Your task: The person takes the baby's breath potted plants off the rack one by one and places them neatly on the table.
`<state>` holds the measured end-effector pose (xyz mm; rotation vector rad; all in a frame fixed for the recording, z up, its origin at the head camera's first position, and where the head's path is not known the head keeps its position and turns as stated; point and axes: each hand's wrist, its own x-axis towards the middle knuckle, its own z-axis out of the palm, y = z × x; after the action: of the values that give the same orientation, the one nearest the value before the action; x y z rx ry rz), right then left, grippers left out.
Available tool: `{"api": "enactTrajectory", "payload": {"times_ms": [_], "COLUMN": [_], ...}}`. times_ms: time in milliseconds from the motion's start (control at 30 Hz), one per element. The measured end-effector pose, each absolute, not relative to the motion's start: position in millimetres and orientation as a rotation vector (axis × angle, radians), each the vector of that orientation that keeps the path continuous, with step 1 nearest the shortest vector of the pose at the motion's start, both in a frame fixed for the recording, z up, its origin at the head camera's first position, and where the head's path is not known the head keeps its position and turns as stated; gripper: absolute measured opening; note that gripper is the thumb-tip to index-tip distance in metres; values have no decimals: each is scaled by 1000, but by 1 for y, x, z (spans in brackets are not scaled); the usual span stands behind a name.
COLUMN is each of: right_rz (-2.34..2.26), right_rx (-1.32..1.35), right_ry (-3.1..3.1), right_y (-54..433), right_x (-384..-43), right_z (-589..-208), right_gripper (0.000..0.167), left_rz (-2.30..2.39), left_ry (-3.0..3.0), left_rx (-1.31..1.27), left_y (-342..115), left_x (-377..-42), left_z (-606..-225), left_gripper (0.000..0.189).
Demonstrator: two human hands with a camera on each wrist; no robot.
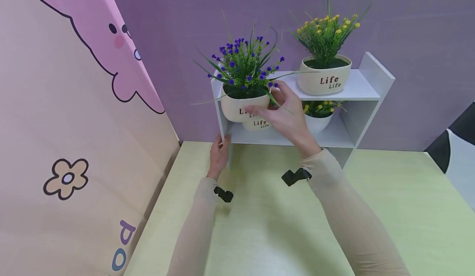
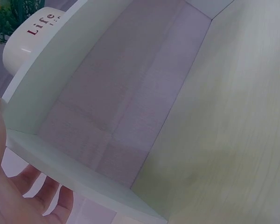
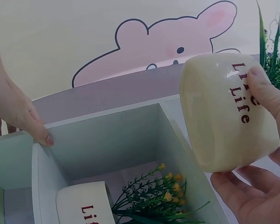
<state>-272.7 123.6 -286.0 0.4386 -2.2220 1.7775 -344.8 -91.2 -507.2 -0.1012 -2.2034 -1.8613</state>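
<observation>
A: From where I stand, which part carries the work?

B: The right grip (image 1: 285,111). It grasps the purple-flowered pot (image 1: 234,107) near the rim, thumb over the lettering, fingers behind. The pot is held at the upper left of the white shelf unit (image 1: 358,84); its smooth base shows in the right wrist view, apart from the boards.

A: And the left grip (image 1: 219,156)?

B: Clasped around the side panel (image 2: 79,170), thumb on 1 face, fingers on the other; I judge that it steadies the unit.

A: How is this best handled?

B: Keep the pot upright and the 2 grips working together. The glossy wall probably slips under a light pinch, so spread the fingers. Mind the long, thin leaves near the yellow-flowered pot (image 1: 323,82) on the upper board; they could snag.

A: Note the materials.

B: Cream pots, oval and rounded, marked "Life" in dark red; flat, matt boards with straight edges; blades and tiny blossoms, apparently plastic; a pale green worktop (image 1: 259,226), faintly grained.
</observation>
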Motion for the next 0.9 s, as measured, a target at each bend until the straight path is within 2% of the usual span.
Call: {"api": "enactTrajectory", "payload": {"times_ms": [567,800,900], "right_rz": [1806,1803,1798], "right_rx": [428,447,454], "right_ry": [-2224,-2216,-2210], "right_y": [124,124,125], "right_x": [-267,-265,-265], "right_z": [-292,-296,-298], "right_gripper": [79,70,71], "left_rz": [-1852,-1853,-1854], "left_ry": [-2198,-2198,-2195], "left_rx": [-107,-112,-115], "left_y": [-91,-91,-91], "left_x": [-346,-346,-345], "left_z": [-508,-508,-507], "left_gripper": [50,50,51]}}
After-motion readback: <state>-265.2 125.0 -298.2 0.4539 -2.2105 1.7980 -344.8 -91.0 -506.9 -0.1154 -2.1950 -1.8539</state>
